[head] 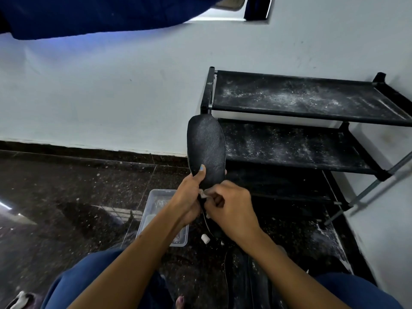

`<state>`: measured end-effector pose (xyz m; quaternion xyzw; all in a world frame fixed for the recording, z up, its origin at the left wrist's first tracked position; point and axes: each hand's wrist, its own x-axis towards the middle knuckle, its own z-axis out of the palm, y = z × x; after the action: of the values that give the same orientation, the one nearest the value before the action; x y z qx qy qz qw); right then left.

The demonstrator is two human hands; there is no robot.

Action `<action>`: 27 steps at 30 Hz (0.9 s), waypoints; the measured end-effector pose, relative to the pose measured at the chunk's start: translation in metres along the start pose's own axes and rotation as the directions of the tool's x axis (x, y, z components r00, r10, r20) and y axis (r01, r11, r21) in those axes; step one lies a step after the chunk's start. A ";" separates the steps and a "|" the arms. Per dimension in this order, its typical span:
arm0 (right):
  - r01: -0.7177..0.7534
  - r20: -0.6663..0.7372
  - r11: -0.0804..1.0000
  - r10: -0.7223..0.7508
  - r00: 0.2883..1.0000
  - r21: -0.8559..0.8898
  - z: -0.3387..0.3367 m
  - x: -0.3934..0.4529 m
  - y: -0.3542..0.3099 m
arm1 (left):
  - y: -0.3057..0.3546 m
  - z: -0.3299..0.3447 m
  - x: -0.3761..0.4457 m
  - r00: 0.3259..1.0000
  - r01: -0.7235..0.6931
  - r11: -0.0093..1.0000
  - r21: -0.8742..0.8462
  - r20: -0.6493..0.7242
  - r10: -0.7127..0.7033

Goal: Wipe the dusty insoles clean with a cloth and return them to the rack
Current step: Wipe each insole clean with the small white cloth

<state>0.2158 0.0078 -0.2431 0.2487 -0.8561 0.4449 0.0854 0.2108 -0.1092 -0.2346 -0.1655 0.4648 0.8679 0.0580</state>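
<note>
Fingers of the left hand (189, 192) are curling round the lower end of a black insole (206, 150), thumb lying flat up its face, so it's standing pretty much upright out in front of the person's knees. The right hand (231, 210) is pinching a small scrap of white cloth (203, 193) against the bottom edge of that insole, fingers bunched tight round it, and most of the cloth is hiding under the hand. The insole is looking a bit speckled with pale dust on its grainy surface. It's sitting just in front of the black rack (301, 99) by the wall, overlapping the left end of the middle shelf from where I'm standing, but not resting on it. Both shelves you can see are wearing a good coat of white powder. Down on the dark speckled floor (66, 197) there's a clear plastic tub (156, 192) lying partly under the left forearm, and a little white lump (205, 239) is sitting just beside it. The person is crouching in blue trousers (93, 277), bare arms reaching forward.
</note>
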 end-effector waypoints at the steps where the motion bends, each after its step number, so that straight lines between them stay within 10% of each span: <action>1: -0.008 0.020 1.000 0.008 1.000 0.007 0.000 -0.001 -0.001 | 0.000 0.000 0.000 1.000 0.001 1.000 -0.002 -0.006 -0.001; 20: -0.125 -0.143 0.991 0.130 0.981 0.047 -0.009 0.010 0.010 | 0.001 0.002 -0.004 0.997 0.053 0.998 0.040 0.058 -0.055; 27: 0.011 0.001 1.000 -0.011 1.000 -0.020 -0.006 0.005 0.003 | -0.001 0.000 -0.001 1.000 0.010 1.000 0.013 0.007 -0.011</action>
<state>0.2091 0.0124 -0.2402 0.2524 -0.8593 0.4357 0.0900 0.2114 -0.1089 -0.2348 -0.1644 0.4693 0.8651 0.0653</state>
